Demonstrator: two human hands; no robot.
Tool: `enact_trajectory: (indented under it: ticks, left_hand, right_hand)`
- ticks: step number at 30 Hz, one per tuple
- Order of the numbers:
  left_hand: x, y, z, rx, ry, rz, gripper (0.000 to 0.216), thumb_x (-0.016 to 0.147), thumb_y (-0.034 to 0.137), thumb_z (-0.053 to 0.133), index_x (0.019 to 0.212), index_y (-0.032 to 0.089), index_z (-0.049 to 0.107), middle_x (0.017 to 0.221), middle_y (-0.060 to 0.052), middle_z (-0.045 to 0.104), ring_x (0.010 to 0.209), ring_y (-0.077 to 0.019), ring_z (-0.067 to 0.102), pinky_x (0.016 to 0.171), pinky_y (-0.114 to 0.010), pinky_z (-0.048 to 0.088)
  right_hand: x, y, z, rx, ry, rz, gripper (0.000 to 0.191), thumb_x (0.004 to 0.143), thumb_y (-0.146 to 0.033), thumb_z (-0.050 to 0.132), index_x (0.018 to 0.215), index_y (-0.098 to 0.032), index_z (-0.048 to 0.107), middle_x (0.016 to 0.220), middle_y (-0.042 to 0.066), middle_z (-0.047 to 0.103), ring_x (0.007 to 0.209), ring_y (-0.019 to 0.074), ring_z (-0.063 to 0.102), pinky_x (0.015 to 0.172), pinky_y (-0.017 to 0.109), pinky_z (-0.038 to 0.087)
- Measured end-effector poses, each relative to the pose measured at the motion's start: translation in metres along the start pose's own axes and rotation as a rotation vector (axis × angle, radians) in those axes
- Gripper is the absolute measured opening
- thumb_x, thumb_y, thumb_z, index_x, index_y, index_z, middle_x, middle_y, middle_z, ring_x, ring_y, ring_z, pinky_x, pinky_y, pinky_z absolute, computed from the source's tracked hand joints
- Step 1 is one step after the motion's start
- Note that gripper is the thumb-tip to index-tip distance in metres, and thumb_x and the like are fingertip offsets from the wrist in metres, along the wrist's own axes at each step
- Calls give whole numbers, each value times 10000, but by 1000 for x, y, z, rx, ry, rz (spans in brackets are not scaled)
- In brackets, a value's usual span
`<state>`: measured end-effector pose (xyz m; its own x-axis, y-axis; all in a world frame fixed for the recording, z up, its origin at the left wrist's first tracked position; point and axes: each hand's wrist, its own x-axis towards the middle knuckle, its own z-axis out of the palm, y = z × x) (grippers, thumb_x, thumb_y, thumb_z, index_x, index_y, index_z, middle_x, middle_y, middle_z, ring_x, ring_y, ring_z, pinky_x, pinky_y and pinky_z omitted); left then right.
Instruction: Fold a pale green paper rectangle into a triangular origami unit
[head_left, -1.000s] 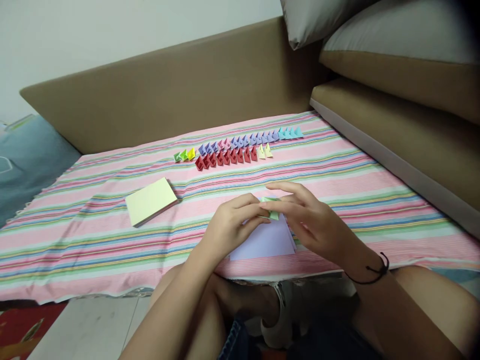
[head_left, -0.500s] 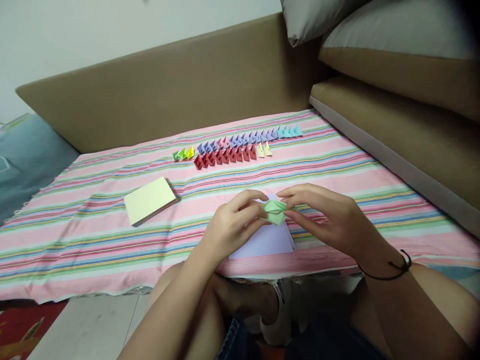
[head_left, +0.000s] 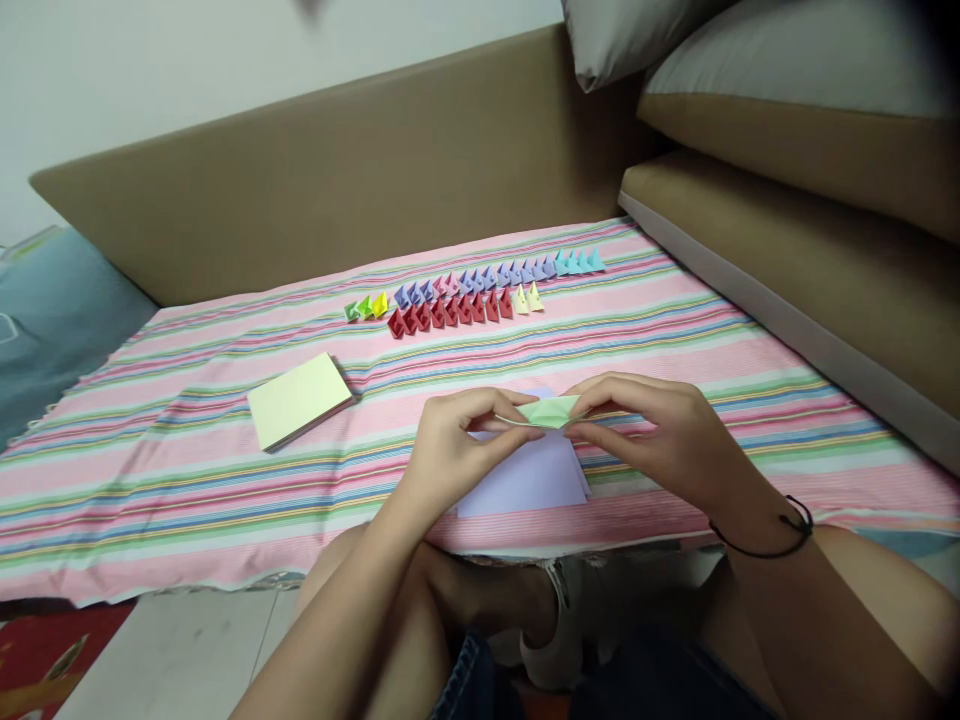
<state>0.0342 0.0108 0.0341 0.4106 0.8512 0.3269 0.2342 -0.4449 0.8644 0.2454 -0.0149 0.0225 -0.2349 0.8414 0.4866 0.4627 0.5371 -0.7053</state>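
Note:
A small folded light green paper piece (head_left: pixel 553 412) is held up between my two hands, its upper face flattened and its lower edge spread into a boat-like shape. My left hand (head_left: pixel 461 430) pinches its left end between thumb and fingers. On the right end, my right hand (head_left: pixel 649 420) grips it the same way; a dark cord bracelet circles that wrist. Beneath both hands lie lilac paper sheets (head_left: pixel 525 480), partly covered by the fingers and the green piece. Fingertips hide both ends of the fold.
Rows of small folded paper boats (head_left: pixel 450 313) in several colours stand farther back on the striped cloth (head_left: pixel 187 480). To the left lies a pale yellow paper stack (head_left: pixel 300 400). Large cushions (head_left: pixel 795 230) are piled at the right, with a brown backrest (head_left: pixel 337 170) behind.
The green paper has turned from a diamond-like shape facing me to a wider, flatter one. My left thumb now presses along its lower edge; both hands stay in about the same place.

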Motion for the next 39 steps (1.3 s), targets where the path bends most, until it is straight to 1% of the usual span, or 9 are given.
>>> enact_trajectory:
  ticks: [4, 9, 12, 16, 21, 27, 33, 36, 39]
  left_hand:
    - [1, -1, 5, -217, 27, -275, 268, 658, 297, 791, 637, 150, 568, 688, -31, 695, 566, -117, 630, 504, -200, 461]
    - [4, -1, 6, -338, 18, -417, 313, 623, 304, 809, 636, 146, 539, 617, -17, 674, 577, -116, 632, 563, -210, 473]
    - [4, -3, 5, -307, 7, -363, 303, 628, 287, 802, 728, 157, 547, 667, -4, 668, 608, -117, 635, 565, -207, 471]
    - [2, -4, 5, -92, 27, -201, 397, 645, 241, 793, 965, 197, 562, 774, 6, 675, 733, -132, 653, 563, -182, 446]
    - [0, -2, 4, 139, 10, -89, 346, 708, 262, 750, 1033, 205, 643, 896, -18, 704, 834, -149, 661, 642, -201, 465]
    - [2, -2, 4, 122, -78, -173, 134, 734, 255, 713, 842, 177, 717, 845, -11, 735, 778, -151, 665, 626, -204, 472]
    - [4, -5, 3, -37, -136, -362, 191, 689, 284, 748, 822, 150, 719, 814, -40, 730, 737, -164, 661, 633, -226, 492]
    - [4, -8, 2, -141, -73, -412, 254, 638, 252, 786, 837, 145, 669, 739, -17, 697, 644, -136, 644, 583, -212, 483]
    - [5, -10, 1, -174, -21, -379, 241, 631, 259, 793, 761, 139, 629, 680, 5, 647, 575, -105, 613, 545, -194, 467]
  right_hand:
    - [0, 1, 9, 370, -2, 307, 231, 707, -384, 745, 755, -199, 616, 704, 9, 665, 654, 162, 656, 592, 261, 544]
    - [1, 3, 19, 598, 10, 483, 320, 602, -376, 817, 705, -185, 581, 620, -5, 638, 586, 148, 630, 526, 247, 512]
    - [0, 3, 23, 575, 26, 466, 296, 630, -358, 804, 726, -185, 584, 651, -5, 640, 608, 143, 631, 546, 244, 515]
    - [-1, -2, 24, 388, 71, 283, 196, 696, -302, 764, 738, -189, 610, 730, -1, 632, 685, 139, 632, 641, 250, 538]
    - [-1, -8, 21, 184, 58, 183, 101, 769, -256, 689, 722, -197, 621, 747, 9, 640, 730, 145, 618, 644, 240, 538]
    - [-2, -3, 24, 387, 10, 333, 180, 700, -286, 760, 737, -197, 608, 708, -11, 657, 675, 135, 649, 635, 234, 538]
    - [1, 4, 27, 568, -50, 511, 271, 639, -320, 801, 747, -193, 587, 631, -23, 638, 624, 131, 636, 560, 220, 489]
    - [2, 9, 28, 589, -50, 558, 291, 629, -329, 806, 754, -193, 581, 610, -25, 640, 609, 129, 630, 562, 224, 482]
    - [1, 12, 27, 607, -23, 560, 303, 623, -344, 809, 740, -193, 574, 620, -20, 648, 608, 127, 625, 583, 236, 493]
